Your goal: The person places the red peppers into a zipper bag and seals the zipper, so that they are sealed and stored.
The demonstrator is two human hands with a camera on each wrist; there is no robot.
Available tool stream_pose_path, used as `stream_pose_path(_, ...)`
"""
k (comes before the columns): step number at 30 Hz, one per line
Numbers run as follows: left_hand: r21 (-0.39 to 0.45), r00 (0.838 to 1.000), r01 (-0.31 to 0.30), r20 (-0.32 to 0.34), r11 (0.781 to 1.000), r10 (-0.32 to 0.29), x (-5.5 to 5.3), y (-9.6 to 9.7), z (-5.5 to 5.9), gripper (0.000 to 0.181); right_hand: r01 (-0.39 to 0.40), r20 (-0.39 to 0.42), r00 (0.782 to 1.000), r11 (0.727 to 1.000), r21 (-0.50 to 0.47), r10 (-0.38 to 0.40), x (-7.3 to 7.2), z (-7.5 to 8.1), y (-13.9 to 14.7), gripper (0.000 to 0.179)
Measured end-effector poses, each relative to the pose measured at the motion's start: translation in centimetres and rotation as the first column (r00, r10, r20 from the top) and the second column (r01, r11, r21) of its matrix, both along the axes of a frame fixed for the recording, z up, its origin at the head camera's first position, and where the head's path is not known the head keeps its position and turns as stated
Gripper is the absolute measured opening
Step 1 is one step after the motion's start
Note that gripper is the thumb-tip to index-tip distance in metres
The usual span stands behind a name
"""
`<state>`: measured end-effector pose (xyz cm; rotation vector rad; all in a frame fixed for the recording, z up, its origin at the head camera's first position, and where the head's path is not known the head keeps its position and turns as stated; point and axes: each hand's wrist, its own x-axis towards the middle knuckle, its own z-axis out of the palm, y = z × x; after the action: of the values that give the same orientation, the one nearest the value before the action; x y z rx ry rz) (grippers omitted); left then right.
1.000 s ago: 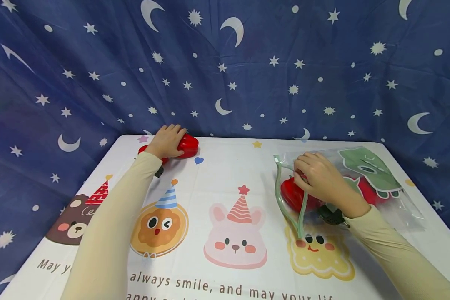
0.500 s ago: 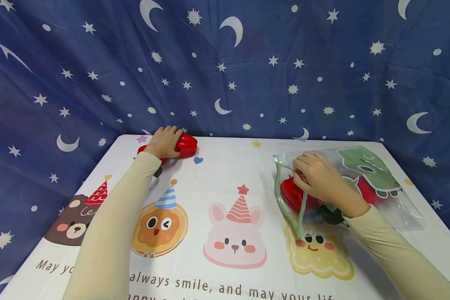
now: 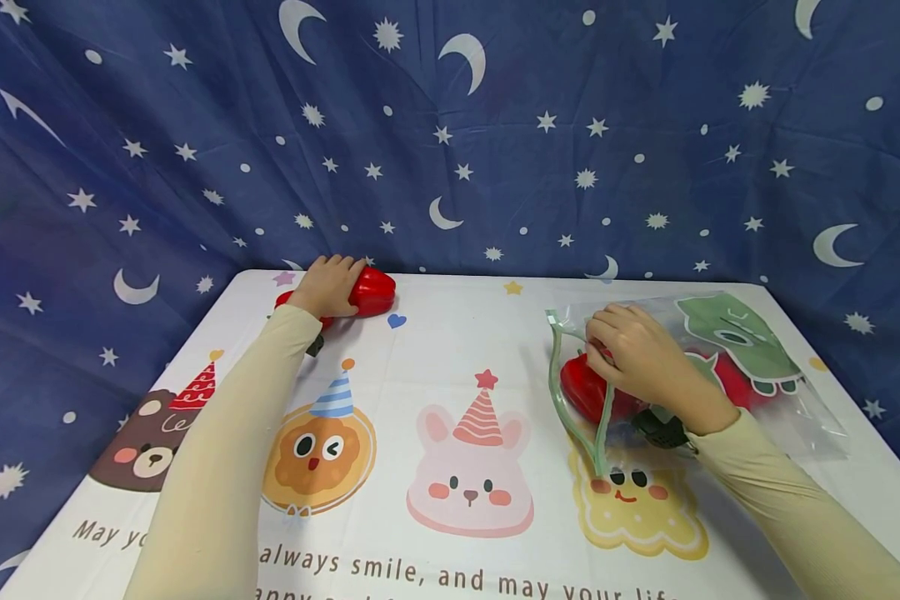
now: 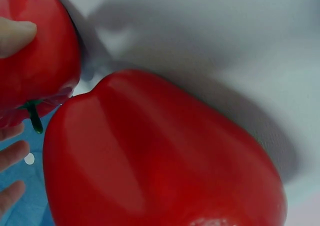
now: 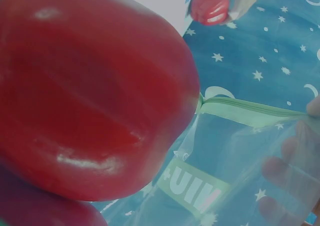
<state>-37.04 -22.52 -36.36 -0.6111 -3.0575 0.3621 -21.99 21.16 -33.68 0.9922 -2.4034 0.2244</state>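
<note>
At the table's far left corner my left hand [image 3: 326,287] grips a red bell pepper [image 3: 375,292]. Its thumb [image 4: 15,36] lies on the pepper's side in the left wrist view, fingers opposite. A second red bell pepper [image 4: 165,161] lies nearer the wrist, mostly hidden by the hand in the head view. On the right, my right hand [image 3: 645,354] pinches the green-edged mouth of a clear zip bag [image 3: 810,425]. The bag lies on its side with its mouth spread toward the left. A red bell pepper [image 3: 587,387] sits just inside, and more red shows deeper in.
A white tablecloth [image 3: 457,333] with cartoon animals and lettering covers the table. Behind it hangs a dark blue curtain [image 3: 525,167] with stars and moons. Dark wrist cameras sit under both wrists.
Almost nothing differs. The head view has shifted very slightly, and both hands keep their places on the pepper and the bag.
</note>
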Motion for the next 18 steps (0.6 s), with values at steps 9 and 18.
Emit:
stream_pose_path(9,-0.011,1.000,0.002,0.001,1.000,-0.002,0.09,0.00,0.18,0.089,-0.001,-0.002,1.000,1.000,0.002,0.001,-0.03,0.05,-0.01,0.010)
stream_pose_path(18,-0.015,0.999,0.043,-0.017,0.999,-0.043,0.10,0.18,0.33,0.084,-0.005,-0.001,1.000,1.000,-0.003,0.005,-0.04,0.05,0.04,0.010)
